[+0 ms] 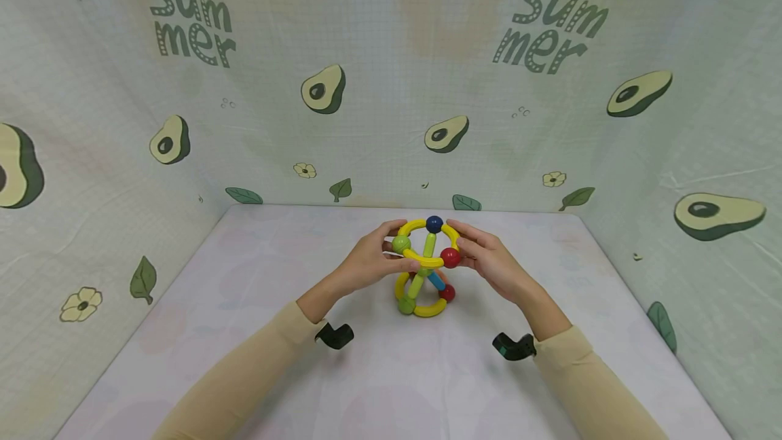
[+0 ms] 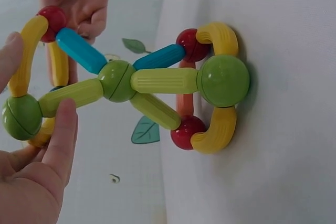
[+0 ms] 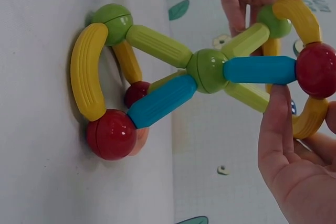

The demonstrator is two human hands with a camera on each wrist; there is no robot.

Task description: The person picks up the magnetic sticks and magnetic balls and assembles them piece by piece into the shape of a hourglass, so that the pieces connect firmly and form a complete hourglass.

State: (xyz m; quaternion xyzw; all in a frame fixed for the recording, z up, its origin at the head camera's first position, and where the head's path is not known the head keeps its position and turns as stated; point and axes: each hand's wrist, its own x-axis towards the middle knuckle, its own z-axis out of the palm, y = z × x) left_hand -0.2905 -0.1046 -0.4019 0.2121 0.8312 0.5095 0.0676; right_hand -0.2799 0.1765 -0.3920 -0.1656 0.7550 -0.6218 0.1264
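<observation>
An hourglass-shaped model of magnetic sticks and balls stands on the table, joined at a green middle ball (image 2: 116,81). Its upper ring has curved yellow sticks (image 1: 425,262), a dark blue ball (image 1: 434,224), a light green ball (image 1: 401,244) and a red ball (image 1: 450,257). The left hand (image 1: 366,260) grips this ring from the left, thumb along the front yellow stick. From the right, the right hand (image 1: 491,263) holds the ring by the red ball, a finger touching the blue stick (image 3: 260,70). Below, the lower ring includes yellow sticks, an orange stick (image 2: 185,100) and red balls (image 2: 189,132).
A pale cloth covers the table (image 1: 379,379). Behind and at both sides hangs a curtain (image 1: 379,39) printed with avocados, leaves and lettering. Black wrist cameras sit at the left cuff (image 1: 334,336) and right cuff (image 1: 513,346), low over the table.
</observation>
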